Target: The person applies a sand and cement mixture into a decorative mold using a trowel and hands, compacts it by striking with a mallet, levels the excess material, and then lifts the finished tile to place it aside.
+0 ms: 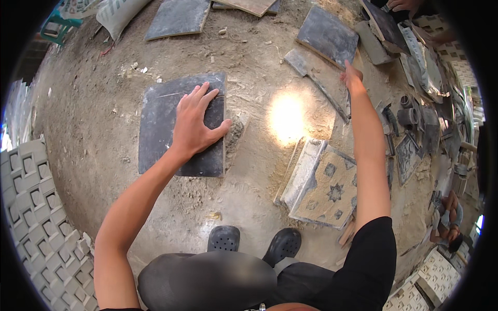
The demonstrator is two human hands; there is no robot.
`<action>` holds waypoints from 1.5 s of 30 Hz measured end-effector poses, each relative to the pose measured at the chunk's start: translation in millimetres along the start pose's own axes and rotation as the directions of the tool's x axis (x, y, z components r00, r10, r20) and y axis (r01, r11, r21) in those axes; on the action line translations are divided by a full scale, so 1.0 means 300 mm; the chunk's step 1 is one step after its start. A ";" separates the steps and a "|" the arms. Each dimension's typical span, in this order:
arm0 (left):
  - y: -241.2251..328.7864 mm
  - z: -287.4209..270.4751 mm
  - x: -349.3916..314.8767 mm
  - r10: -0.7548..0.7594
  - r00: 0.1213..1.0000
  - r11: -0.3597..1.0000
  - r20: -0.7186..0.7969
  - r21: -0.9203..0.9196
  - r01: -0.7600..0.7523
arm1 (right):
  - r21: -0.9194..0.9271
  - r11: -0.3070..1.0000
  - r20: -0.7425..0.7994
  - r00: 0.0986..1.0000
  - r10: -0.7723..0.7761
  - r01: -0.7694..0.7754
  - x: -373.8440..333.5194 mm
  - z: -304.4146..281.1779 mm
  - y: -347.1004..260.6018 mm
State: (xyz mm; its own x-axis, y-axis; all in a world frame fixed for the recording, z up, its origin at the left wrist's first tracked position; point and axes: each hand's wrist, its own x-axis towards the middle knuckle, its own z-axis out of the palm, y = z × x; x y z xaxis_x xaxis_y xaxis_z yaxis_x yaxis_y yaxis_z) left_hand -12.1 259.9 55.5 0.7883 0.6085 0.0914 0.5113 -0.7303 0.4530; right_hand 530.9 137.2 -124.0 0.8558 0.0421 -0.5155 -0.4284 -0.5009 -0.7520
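Note:
My left hand lies flat with fingers spread on a dark square slab, its thumb over the right edge. Beneath that edge shows a patch of grey crumbly mortar. My right arm stretches forward, and my right hand is at the near corner of another dark slab. One digit rests at the corner and the others curl below it, partly hidden. Between the hands lies a flat-bladed tool with a long handle. A patterned tile with a dark star leans nearer me, beside a pale bar.
More slabs lie at the far side, near a white sack and a green stool. Stacked pale blocks stand left. Rubble and tools crowd the right, where another person sits. A hand shows far right.

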 end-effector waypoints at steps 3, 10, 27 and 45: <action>-0.009 -0.016 -0.010 -0.024 1.000 1.000 0.002 0.007 0.024 | -0.135 0.990 0.051 0.998 0.039 -0.032 -0.039 0.035 -0.031; -0.004 0.023 0.032 0.032 0.999 0.999 -0.005 -0.006 -0.032 | -0.135 0.990 -0.105 0.994 0.014 -0.028 0.058 0.014 -0.007; -0.081 0.049 -0.009 0.059 0.991 0.996 -0.120 0.079 -0.049 | 0.449 0.887 0.188 0.959 -0.213 0.109 -0.711 -0.326 -0.205; -0.020 -0.209 -0.047 0.134 0.964 0.883 -0.231 -0.414 -0.222 | 0.424 0.754 0.098 0.803 -0.588 0.501 -1.480 -1.306 -0.055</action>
State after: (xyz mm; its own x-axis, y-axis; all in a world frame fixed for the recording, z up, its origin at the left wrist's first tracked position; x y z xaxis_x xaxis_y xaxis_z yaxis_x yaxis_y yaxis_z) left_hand -47.7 275.3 107.1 0.7491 0.5604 0.3534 0.1344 -0.6509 0.7471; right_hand 271.4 -211.8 278.2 0.9105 0.4133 -0.0116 -0.0170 0.0093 -0.9998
